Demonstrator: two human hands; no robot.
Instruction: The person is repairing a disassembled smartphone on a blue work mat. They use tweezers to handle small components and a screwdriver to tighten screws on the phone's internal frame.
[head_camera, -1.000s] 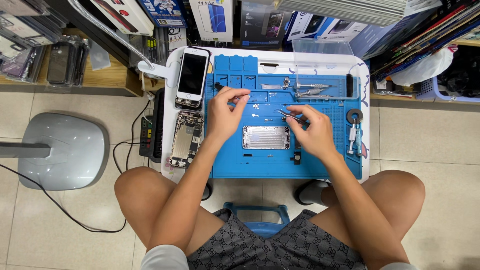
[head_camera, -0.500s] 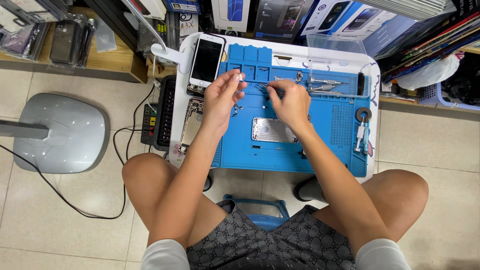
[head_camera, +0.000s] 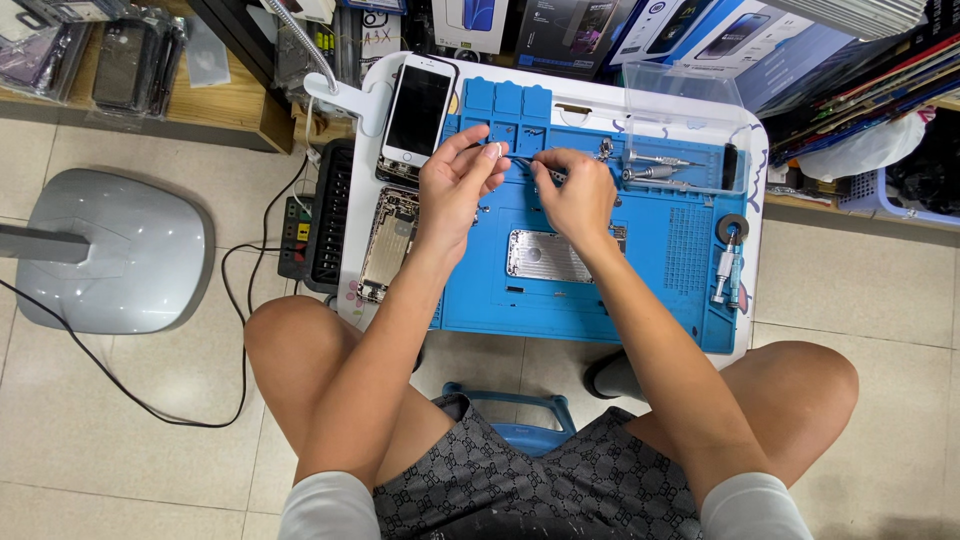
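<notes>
Small white table (head_camera: 752, 150) has a blue mat (head_camera: 640, 300) on it, plus a white phone (head_camera: 417, 108) and a clear box (head_camera: 685, 120).

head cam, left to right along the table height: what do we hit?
Grey lamp base → black power strip → white phone → left hand → right hand → clear plastic box → tape roll.

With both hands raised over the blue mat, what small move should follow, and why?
Probably lower the tweezers toward the metal phone housing: the right hand and left hand meet at their tip above the blue mat, with the housing directly below.
</notes>
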